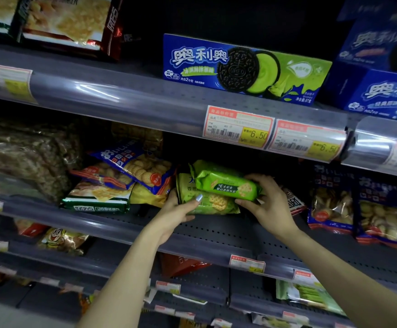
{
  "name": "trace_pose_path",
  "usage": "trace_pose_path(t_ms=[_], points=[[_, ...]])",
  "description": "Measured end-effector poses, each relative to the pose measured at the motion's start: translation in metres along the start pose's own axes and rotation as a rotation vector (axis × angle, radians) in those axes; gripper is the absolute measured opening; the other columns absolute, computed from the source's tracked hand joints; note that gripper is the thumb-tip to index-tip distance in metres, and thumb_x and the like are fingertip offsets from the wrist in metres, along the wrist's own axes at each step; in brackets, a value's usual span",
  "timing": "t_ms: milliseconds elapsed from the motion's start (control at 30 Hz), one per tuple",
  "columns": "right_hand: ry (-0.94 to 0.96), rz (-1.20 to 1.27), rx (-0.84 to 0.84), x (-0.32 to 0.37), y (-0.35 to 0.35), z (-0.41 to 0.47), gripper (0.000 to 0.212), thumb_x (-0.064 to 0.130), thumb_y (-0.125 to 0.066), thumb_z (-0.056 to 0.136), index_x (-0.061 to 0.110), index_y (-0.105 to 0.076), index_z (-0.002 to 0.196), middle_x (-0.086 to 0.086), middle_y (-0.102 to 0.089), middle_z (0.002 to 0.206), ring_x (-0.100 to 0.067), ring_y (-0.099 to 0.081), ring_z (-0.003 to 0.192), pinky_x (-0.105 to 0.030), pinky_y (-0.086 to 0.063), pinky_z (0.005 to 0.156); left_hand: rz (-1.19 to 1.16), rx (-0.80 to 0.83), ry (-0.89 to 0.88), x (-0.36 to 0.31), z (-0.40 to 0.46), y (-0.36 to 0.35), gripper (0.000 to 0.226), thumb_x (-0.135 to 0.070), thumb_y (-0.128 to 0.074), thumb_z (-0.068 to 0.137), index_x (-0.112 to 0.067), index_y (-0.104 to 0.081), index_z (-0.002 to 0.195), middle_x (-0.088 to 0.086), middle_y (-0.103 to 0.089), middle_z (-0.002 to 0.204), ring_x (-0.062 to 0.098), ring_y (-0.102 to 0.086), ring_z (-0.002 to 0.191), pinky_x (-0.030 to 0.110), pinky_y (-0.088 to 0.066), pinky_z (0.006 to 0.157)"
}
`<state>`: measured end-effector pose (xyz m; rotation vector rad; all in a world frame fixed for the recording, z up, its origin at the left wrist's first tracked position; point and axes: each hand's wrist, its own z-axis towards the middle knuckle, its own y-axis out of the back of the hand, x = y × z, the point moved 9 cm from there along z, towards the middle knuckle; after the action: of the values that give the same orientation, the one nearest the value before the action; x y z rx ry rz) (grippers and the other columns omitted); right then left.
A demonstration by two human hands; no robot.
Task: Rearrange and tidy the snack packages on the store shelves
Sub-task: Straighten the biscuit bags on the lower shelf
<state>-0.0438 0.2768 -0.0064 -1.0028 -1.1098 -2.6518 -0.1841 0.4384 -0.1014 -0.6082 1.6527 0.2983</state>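
Observation:
Two green cracker packs sit at the middle of the second shelf (216,230). My left hand (178,209) grips the lower green pack (207,202) from its left end, thumb across its front. My right hand (263,200) holds the upper green pack (225,182), which lies tilted and upside down on top of the lower one. Left of them, blue cookie bags (140,164) and a green-edged cracker bag (98,197) lie in a loose, slanted heap.
Blue cookie bags (356,204) stand to the right on the same shelf. An Oreo box (244,69) lies on the shelf above, behind price tags (237,126). Brown bags (22,150) fill the left. Lower shelves hold more snack packs (311,297).

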Motion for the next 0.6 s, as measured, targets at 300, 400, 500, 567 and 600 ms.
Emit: trace_pose_path(t_ms=[300, 400, 500, 567, 600], points=[[0.041, -0.061, 0.083, 0.0009, -0.0088, -0.0048, 0.044, 0.014, -0.084, 0.070, 0.011, -0.067, 0.110, 0.006, -0.055, 0.118, -0.004, -0.049, 0.112, -0.006, -0.034, 0.090, -0.195, 0.088, 0.105, 0.0065, 0.0055, -0.0001, 0.066, -0.024, -0.064, 0.087, -0.025, -0.031, 0.145, 0.002, -0.049, 0.141, 0.021, -0.057, 0.117, 0.033, -0.049, 0.094], [0.040, -0.069, 0.075, -0.0005, -0.0098, -0.0046, 0.043, 0.012, -0.085, 0.069, 0.010, -0.068, 0.108, 0.003, -0.057, 0.117, -0.012, -0.052, 0.111, -0.003, -0.031, 0.092, -0.271, 0.102, 0.108, 0.0019, 0.0055, -0.0005, 0.035, -0.037, -0.055, 0.092, -0.032, -0.049, 0.126, -0.007, -0.047, 0.138, 0.026, -0.058, 0.114, 0.039, -0.048, 0.096], [0.051, -0.063, 0.065, -0.0004, -0.0114, -0.0047, 0.041, 0.011, -0.085, 0.068, 0.011, -0.068, 0.106, 0.003, -0.057, 0.117, -0.011, -0.053, 0.111, -0.002, -0.031, 0.092, -0.229, 0.091, 0.095, 0.0002, 0.0056, -0.0004, 0.086, -0.067, -0.061, 0.073, -0.040, -0.026, 0.147, -0.010, -0.036, 0.148, 0.028, -0.052, 0.122, 0.046, -0.044, 0.103], [0.057, -0.062, 0.060, -0.0003, -0.0111, -0.0058, 0.040, 0.012, -0.085, 0.069, 0.013, -0.068, 0.106, 0.005, -0.057, 0.118, -0.004, -0.050, 0.113, -0.010, -0.037, 0.090, -0.188, 0.054, 0.100, -0.0012, 0.0067, -0.0003, 0.105, -0.079, -0.066, 0.061, -0.038, -0.026, 0.148, -0.006, -0.033, 0.153, 0.029, -0.046, 0.130, 0.046, -0.047, 0.101], [0.058, -0.061, 0.058, -0.0005, -0.0110, -0.0067, 0.039, 0.012, -0.084, 0.070, 0.013, -0.068, 0.105, 0.006, -0.056, 0.120, 0.001, -0.048, 0.114, -0.017, -0.040, 0.087, -0.167, 0.037, 0.106, -0.0019, 0.0076, -0.0004, 0.111, -0.081, -0.067, 0.054, -0.036, -0.028, 0.148, -0.004, -0.034, 0.153, 0.027, -0.043, 0.133, 0.045, -0.049, 0.099]])
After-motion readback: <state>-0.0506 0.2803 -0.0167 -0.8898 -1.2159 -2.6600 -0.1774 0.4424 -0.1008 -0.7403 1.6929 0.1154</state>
